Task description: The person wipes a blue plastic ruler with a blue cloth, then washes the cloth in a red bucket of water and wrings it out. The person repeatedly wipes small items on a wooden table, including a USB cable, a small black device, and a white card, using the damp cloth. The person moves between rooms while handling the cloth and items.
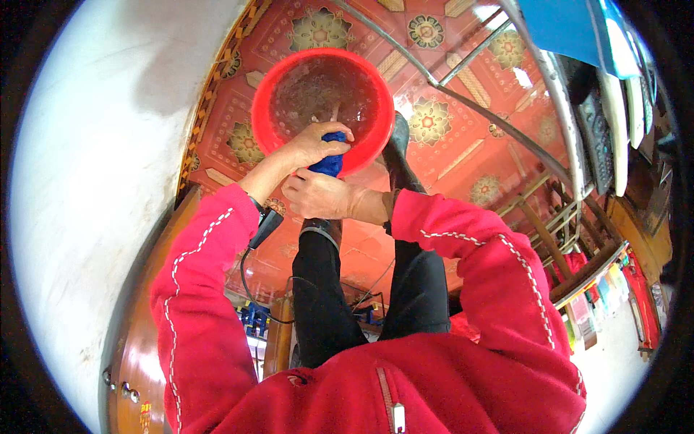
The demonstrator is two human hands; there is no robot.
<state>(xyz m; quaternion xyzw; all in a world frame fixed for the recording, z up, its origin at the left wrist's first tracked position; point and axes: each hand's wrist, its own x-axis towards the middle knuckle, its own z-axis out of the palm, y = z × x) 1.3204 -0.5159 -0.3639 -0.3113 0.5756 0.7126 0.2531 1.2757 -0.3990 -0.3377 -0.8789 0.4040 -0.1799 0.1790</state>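
A red plastic basin (385, 111) with murky water in it stands on the patterned floor in front of me. Over its near rim, my left hand (320, 144) is closed around the upper part of a bunched dark blue cloth (328, 164). My right hand (320, 196) is at the lower end of the same cloth, fingers curled, just below the basin's near edge. The cloth looks squeezed between the two hands; how much of it lies inside them is hidden.
A white wall (103, 119) runs along the left, with a wooden cabinet (146, 347) below it. A metal tube frame (401, 50) reaches across the floor at the upper right. My boot (400, 135) is beside the basin. A black device with a cable (267, 228) hangs near my left wrist.
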